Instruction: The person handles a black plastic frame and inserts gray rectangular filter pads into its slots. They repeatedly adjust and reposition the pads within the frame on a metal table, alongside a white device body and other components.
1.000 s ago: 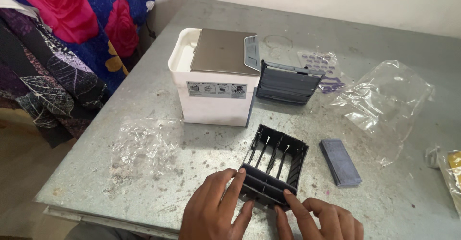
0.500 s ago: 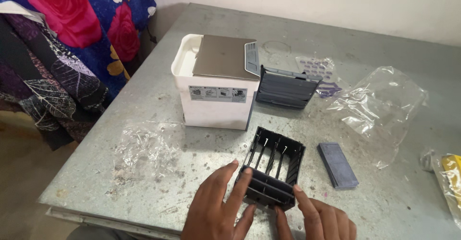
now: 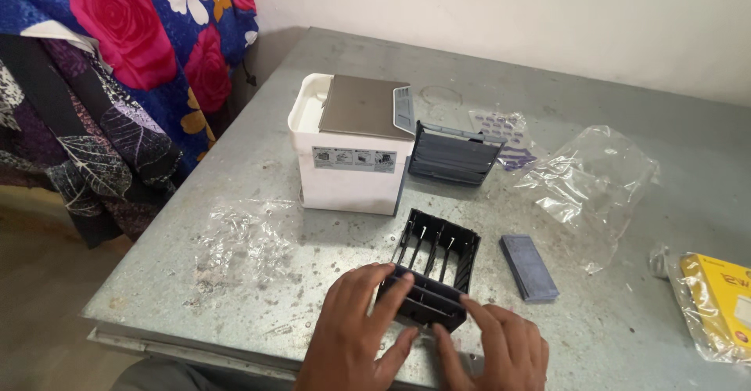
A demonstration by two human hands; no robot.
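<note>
Grey metal table (image 3: 547, 86), scuffed and dusty, stood against a pale wall with floral cloth (image 3: 133, 55) hanging off its left end. One black slotted frame (image 3: 432, 270) lay flat near the front edge, just in front of the white box. Left hand (image 3: 352, 336) had its fingers (image 3: 389, 295) spread and extended, tips pressing on the frame's near-left corner, not curled around it. Right hand (image 3: 501, 352) was likewise splayed, index fingertip on the frame's near-right corner, the rest resting on the table; neither hand clenched or lifted anything. Counts: one white box unit (image 3: 352, 152) with a tan top, upright behind the frame; one dark louvred grille (image 3: 454, 155) leaning against the box's right side; one small grey rectangular pad (image 3: 529, 267) flat, just right of the frame, apart from it; two clear plastic bags, one crumpled left bag (image 3: 242, 238) and one larger right bag (image 3: 591, 180); one yellow packet (image 3: 716, 301) in clear wrap at the far right edge.
</note>
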